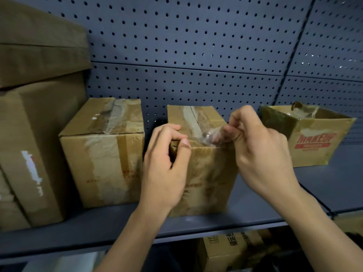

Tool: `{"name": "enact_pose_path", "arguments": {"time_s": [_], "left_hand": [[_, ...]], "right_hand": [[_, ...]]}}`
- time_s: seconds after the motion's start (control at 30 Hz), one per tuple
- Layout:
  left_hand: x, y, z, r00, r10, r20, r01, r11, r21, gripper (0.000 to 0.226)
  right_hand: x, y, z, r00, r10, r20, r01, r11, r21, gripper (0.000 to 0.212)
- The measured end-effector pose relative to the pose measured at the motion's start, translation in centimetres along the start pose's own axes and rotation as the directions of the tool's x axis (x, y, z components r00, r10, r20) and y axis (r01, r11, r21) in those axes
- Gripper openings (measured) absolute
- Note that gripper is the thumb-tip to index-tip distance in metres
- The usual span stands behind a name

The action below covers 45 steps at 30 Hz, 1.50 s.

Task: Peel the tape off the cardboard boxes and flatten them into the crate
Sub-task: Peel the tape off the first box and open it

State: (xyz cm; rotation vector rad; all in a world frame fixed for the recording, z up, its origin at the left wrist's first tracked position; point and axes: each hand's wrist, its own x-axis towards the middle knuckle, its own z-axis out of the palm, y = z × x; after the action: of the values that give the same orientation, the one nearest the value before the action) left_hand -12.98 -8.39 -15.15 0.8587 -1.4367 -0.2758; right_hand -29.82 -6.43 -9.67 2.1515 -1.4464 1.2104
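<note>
two hands peeling clear tape off a cardboard box on a shelf

the middle box (204,173) stands upright on the grey shelf (98,218), between a taped box (104,163) and an open-topped box (312,146). the left hand (165,167) grips its top front corner, fingers curled over the edge. the right hand (259,152) pinches crumpled clear tape (206,135) at the top front edge.

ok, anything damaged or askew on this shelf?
Yes. The makeup box at the right is open-topped and skewed, with a torn flap at its back rim. The middle box, whose tape the right hand pinches, is scuffed; the box on its left has pale patches of stripped paper on its front.
</note>
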Motion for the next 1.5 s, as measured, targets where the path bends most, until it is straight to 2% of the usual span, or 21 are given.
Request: {"name": "enact_pose_path", "arguments": {"time_s": [0.1,0.2,0.27,0.47,0.53,0.6,0.67,0.8,0.97,1.03,1.13,1.27,1.37,1.43,1.5], "left_hand": [[0.1,0.2,0.1,1.000,-0.016,-0.011,0.016,1.000,0.011,0.016],[0.0,0.3,0.1,1.000,-0.017,-0.019,0.018,1.000,0.025,0.015],[0.0,0.4,0.1,1.000,-0.022,-0.013,0.022,0.999,0.031,0.016],[0.0,0.5,0.0,1.000,-0.025,-0.001,0.025,0.998,0.054,0.017],[0.0,0.5,0.0,1.000,-0.023,-0.004,0.023,0.998,0.060,0.017],[0.0,0.6,0.1,1.000,-0.026,-0.004,0.026,0.998,0.065,0.017],[0.0,0.7,0.0,1.000,-0.027,0.000,0.026,0.997,0.067,0.018],[0.0,0.9,-0.1,1.000,-0.004,0.001,0.004,0.998,0.061,0.017],[0.2,1.0,-0.3,0.998,-0.062,0.033,0.060,0.997,0.056,0.019],[0.3,1.0,-0.3,0.998,-0.061,0.035,0.058,0.996,0.072,0.016],[0.2,1.1,-0.2,0.997,-0.075,0.036,0.072,0.994,0.082,0.012],[-0.1,1.7,-0.3,0.996,-0.076,0.050,0.069,0.991,0.117,0.013],[-0.3,2.6,-0.3,0.995,-0.047,0.092,0.024,0.971,0.237,0.020],[-0.5,3.0,-0.2,0.993,-0.030,0.111,-0.004,0.955,0.298,0.024],[-0.5,3.4,-0.3,0.994,-0.048,0.096,0.019,0.961,0.275,0.027]], "right_hand": [[0.3,0.6,-0.6,0.998,0.035,0.049,-0.043,0.984,0.171,0.016],[0.5,1.1,-1.0,0.978,0.069,0.196,-0.153,0.875,0.459,0.008],[0.3,1.6,-1.3,0.967,0.041,0.250,-0.172,0.832,0.528,0.018],[-0.6,2.0,-1.6,0.947,-0.120,0.297,-0.022,0.901,0.433,0.050],[-0.9,1.9,-1.0,0.962,-0.173,0.210,0.087,0.926,0.368,0.040],[-0.9,1.9,-0.4,0.978,-0.174,0.114,0.126,0.931,0.341,0.023],[-0.6,2.0,-0.1,0.989,-0.100,0.108,0.057,0.936,0.348,0.020],[1.5,2.4,-0.5,0.979,0.024,0.203,-0.112,0.893,0.436,0.023],[4.9,2.7,0.2,0.933,0.097,0.346,-0.274,0.814,0.513,0.028],[5.4,2.8,0.4,0.926,0.114,0.359,-0.307,0.781,0.544,0.029],[5.5,2.9,0.3,0.934,0.127,0.335,-0.317,0.728,0.608,0.030],[4.5,2.9,-0.2,0.950,0.046,0.309,-0.240,0.741,0.627,0.025],[4.2,2.7,-1.0,0.952,-0.007,0.306,-0.195,0.756,0.625,0.021],[4.5,2.5,-1.6,0.941,-0.027,0.336,-0.188,0.787,0.588,0.021],[5.1,2.1,-2.1,0.914,-0.029,0.405,-0.236,0.773,0.589,0.021]]}}
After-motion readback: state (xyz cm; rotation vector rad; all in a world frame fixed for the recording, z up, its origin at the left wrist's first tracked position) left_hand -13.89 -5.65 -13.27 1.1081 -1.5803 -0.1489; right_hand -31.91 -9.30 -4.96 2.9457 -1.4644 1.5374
